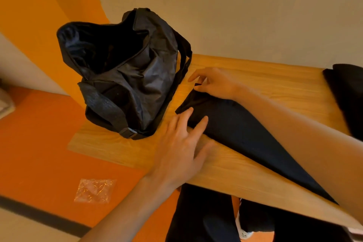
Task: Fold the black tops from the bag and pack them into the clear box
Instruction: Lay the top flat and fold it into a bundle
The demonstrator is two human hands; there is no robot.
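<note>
A black top (241, 135) lies folded into a long narrow strip across the wooden table (265, 76), running from the bag toward the near right edge. My left hand (182, 147) lies flat with straight fingers, its fingertips touching the strip's near edge by the sleeve end. My right hand (214, 82) pinches the small black sleeve tip at the strip's far end. The black bag (125, 72) stands open and crumpled at the table's left end. The clear box is not in view.
More black fabric (347, 96) lies at the table's far right edge. A clear plastic wrapper (94, 190) lies on the orange floor (39, 143) below left. My dark-clothed legs show under the table's near edge.
</note>
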